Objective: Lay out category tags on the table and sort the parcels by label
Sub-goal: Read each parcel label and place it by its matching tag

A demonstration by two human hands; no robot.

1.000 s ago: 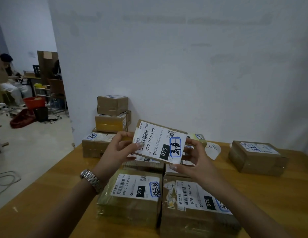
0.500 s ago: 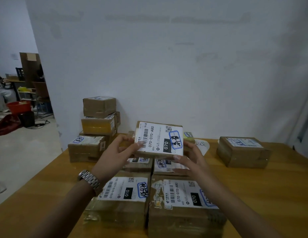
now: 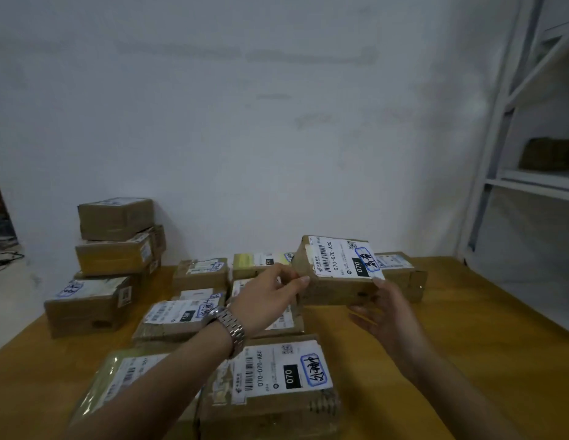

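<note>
1. Head camera, the held thing: a brown cardboard parcel with a white printed label [image 3: 335, 274] reading 070-070-A80 is up in the air over the yellow wooden table [image 3: 467, 344]. It is right of the main cluster and in front of a flat brown parcel [image 3: 404, 274] lying at the far right.
2. The left hand [image 3: 270, 296], with a silver metal wristwatch [image 3: 227, 328] on its wrist, grips the parcel's left end. Its fingers [image 3: 300, 281] curl onto the cardboard.
3. The right hand [image 3: 384, 309] holds the near right corner – thumb on the label's edge, the other fingers reaching underneath.
4. On the table nearest the camera lies a large brown box with a black 070 mark on its label [image 3: 270, 385], and just left of it a parcel wrapped in clear film [image 3: 118, 382], partly hidden by the left forearm.
5. Further back sit several smaller labelled parcels, and at the far left a stack of three brown boxes [image 3: 118, 242] stands against the white wall [image 3: 277, 122].
6. A white metal shelf frame [image 3: 511, 106] stands at the right edge.
</note>
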